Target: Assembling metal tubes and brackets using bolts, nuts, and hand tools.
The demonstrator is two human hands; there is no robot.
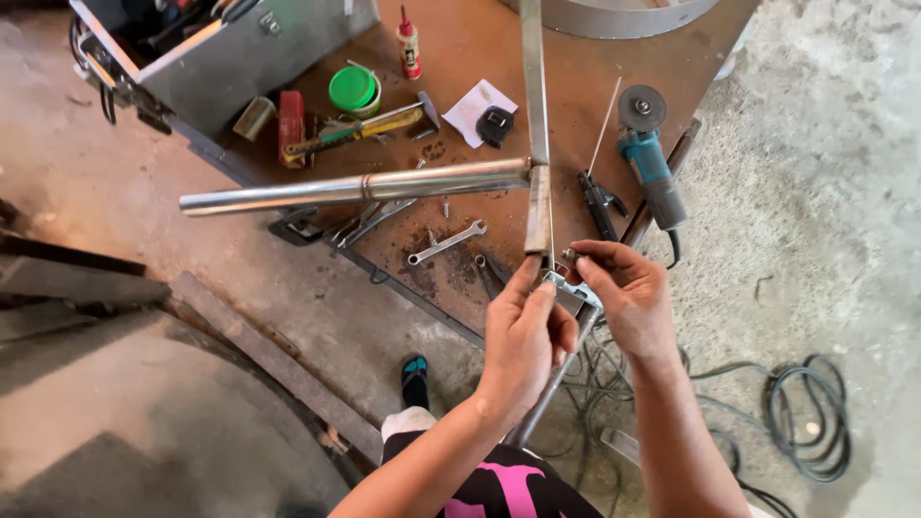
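Observation:
My left hand (523, 336) and my right hand (625, 293) meet at a small silver metal fitting (568, 288) at the near end of a flat steel bar (535, 105) that stands up toward me. Both hands pinch the fitting from either side. My right fingertips also hold a small bolt-like piece (570, 255) against the bar's end. A shiny round steel tube (355, 187) lies crosswise, its right end joined to the bar.
A rusty steel plate (576, 58) on the concrete floor carries a teal angle grinder (652, 163), a wrench (446, 242), a hammer (369, 125), a green tub (354, 89), a glue bottle (410, 43). A grey toolbox (240, 53) stands at the back left. Black cables (811, 412) coil at right.

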